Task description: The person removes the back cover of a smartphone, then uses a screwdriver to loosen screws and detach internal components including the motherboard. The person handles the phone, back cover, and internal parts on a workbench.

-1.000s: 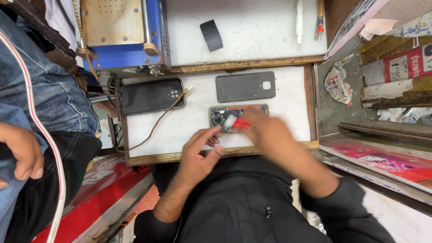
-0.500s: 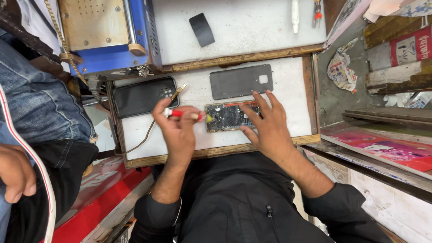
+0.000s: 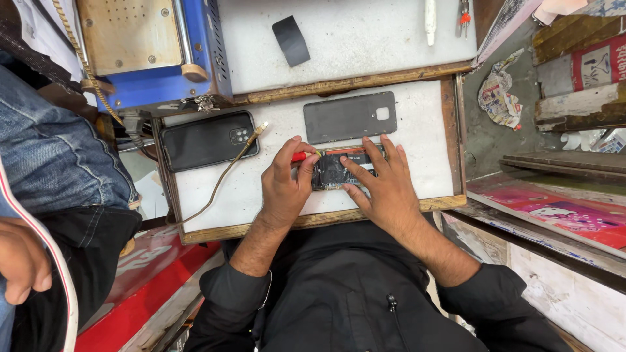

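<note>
— Any room left on that white tray (image 3: 417, 189)?

— Bare board right of the right hand (image 3: 385, 189), and a patch left of the left hand (image 3: 283, 186), though a frayed cable (image 3: 222, 176) trails across it.

— And farther up?

— The grey back cover (image 3: 349, 116) and the black phone (image 3: 205, 140) block it, touching the wooden rim.

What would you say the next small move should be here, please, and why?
Probably seat the red screwdriver tip on a screw of the opened phone and turn. The left hand holds the tool at the phone's edge, and the right hand presses flat on it, steadying it.
</note>
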